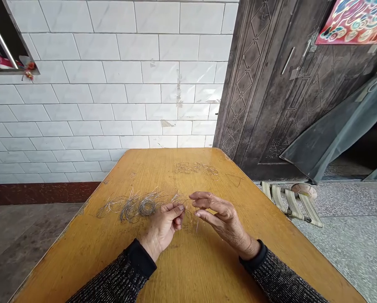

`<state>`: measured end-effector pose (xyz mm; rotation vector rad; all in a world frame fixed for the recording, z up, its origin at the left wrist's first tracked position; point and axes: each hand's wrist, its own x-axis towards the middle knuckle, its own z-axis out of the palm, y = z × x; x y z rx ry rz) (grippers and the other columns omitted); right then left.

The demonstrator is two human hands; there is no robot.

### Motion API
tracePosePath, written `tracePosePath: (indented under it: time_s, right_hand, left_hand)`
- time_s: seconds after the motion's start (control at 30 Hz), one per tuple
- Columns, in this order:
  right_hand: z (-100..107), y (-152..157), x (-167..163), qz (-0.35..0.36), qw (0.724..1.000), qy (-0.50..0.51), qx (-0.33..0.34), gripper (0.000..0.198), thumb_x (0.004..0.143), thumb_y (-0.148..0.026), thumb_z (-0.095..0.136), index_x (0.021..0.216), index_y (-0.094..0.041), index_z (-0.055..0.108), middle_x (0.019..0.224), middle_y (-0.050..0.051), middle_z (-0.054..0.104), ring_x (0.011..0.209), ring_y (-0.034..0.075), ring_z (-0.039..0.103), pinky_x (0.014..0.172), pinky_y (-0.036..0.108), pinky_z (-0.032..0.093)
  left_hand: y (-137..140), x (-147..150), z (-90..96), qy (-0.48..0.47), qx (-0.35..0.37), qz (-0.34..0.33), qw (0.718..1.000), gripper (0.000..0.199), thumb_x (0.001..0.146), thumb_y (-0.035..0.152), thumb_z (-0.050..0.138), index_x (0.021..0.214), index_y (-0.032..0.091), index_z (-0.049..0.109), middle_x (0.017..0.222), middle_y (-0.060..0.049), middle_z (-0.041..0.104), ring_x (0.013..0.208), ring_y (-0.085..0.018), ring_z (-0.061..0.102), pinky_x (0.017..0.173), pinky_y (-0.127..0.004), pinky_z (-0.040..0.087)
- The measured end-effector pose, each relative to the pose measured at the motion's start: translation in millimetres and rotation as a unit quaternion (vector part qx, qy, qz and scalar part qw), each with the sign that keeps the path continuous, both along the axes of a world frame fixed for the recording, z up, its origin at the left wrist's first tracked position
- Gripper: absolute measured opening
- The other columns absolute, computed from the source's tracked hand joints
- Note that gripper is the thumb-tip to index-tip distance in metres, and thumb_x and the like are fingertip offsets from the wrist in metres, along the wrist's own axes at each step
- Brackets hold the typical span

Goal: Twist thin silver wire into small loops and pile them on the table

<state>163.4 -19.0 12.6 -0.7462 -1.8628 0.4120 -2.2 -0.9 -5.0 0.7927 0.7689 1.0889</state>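
Note:
My left hand is above the middle of the table, thumb and forefinger pinched on a thin wire. The wire bends out to the right of the fingertips. Close by, my right hand has its fingers stretched out and the thumb apart from them, its tips beside the wire. Whether those tips touch the wire is too fine to tell. Just beyond my left hand lie tangled grey wire coils. A looser wire bundle spreads to their left.
Thin copper-coloured wire loops lie toward the far end of the wooden table. A single bent wire is near its right edge. A tiled wall stands behind. On the right floor is a strap-seated stool beside a dark door.

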Motion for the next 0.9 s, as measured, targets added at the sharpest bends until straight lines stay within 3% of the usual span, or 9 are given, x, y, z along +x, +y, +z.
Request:
tracePosePath:
  time_s: [0.13,0.27,0.37,0.43,0.63,0.77,0.9]
  right_hand:
    - [3.1,0.5,-1.9,0.004,0.995,0.067,-0.079,0.013,0.078,-0.031,0.057,0.073,-0.02,0.062,0.087,0.007,0.066,0.084,0.019,0.061,0.074,0.033,0.048]
    - [1.1,6.7,-2.5,-0.007,0.976,0.135,-0.173,0.023,0.077,-0.036,0.057,0.063,-0.018,0.058,0.069,0.004,0.063,0.064,0.014,0.057,0.061,0.026,0.047]
    - [-3.0,10.7,-3.0,-0.027,0.961,0.189,-0.201,0.017,0.076,-0.036,0.058,0.076,-0.019,0.061,0.061,0.001,0.061,0.055,0.011,0.054,0.053,0.024,0.045]
    - [-5.5,11.9,-3.0,-0.052,0.961,0.199,-0.184,0.019,0.076,-0.034,0.057,0.088,-0.02,0.061,0.06,0.0,0.06,0.054,0.011,0.054,0.052,0.023,0.045]
    - [-4.2,10.7,6.3,-0.106,0.993,-0.039,-0.042,0.027,0.084,-0.028,0.047,0.106,-0.02,0.061,0.063,0.001,0.059,0.058,0.012,0.055,0.06,0.025,0.044]
    - [2.0,9.0,17.3,-0.088,0.976,-0.199,0.015,0.035,0.087,-0.02,0.038,0.118,-0.023,0.054,0.068,0.002,0.06,0.063,0.012,0.054,0.062,0.024,0.042]
    - [7.5,7.7,23.0,-0.073,0.955,-0.286,0.034,0.035,0.089,-0.017,0.033,0.112,-0.026,0.058,0.079,0.004,0.061,0.069,0.012,0.054,0.06,0.022,0.038]
  left_hand:
    - [-1.1,0.4,1.0,0.064,0.06,0.012,0.996,0.017,0.056,0.024,0.071,0.057,0.012,0.059,0.05,0.002,0.051,0.041,-0.004,0.038,0.042,-0.018,0.026]
    - [-1.9,-0.5,3.1,0.181,0.148,0.035,0.972,0.015,0.062,0.028,0.065,0.06,0.014,0.062,0.05,0.002,0.051,0.042,-0.007,0.039,0.043,-0.02,0.028]
    - [-4.9,0.2,5.2,0.269,0.211,0.037,0.939,0.012,0.064,0.027,0.062,0.06,0.016,0.064,0.047,0.002,0.049,0.042,-0.009,0.039,0.044,-0.021,0.028]
    - [-7.7,1.3,6.4,0.316,0.261,0.033,0.911,0.012,0.066,0.025,0.06,0.059,0.017,0.065,0.047,0.002,0.05,0.044,-0.01,0.04,0.045,-0.022,0.028]
    - [-10.7,2.3,7.2,0.384,0.371,0.006,0.846,0.015,0.068,0.016,0.057,0.055,0.02,0.065,0.049,0.0,0.054,0.047,-0.012,0.043,0.048,-0.022,0.028]
    - [-9.3,1.2,5.7,0.37,0.387,-0.011,0.844,0.016,0.065,0.012,0.058,0.054,0.021,0.065,0.05,0.0,0.056,0.047,-0.012,0.045,0.049,-0.022,0.028]
    - [-7.6,-0.6,3.1,0.387,0.384,-0.046,0.837,0.014,0.068,0.016,0.057,0.058,0.019,0.066,0.052,0.0,0.056,0.048,-0.012,0.043,0.049,-0.022,0.028]
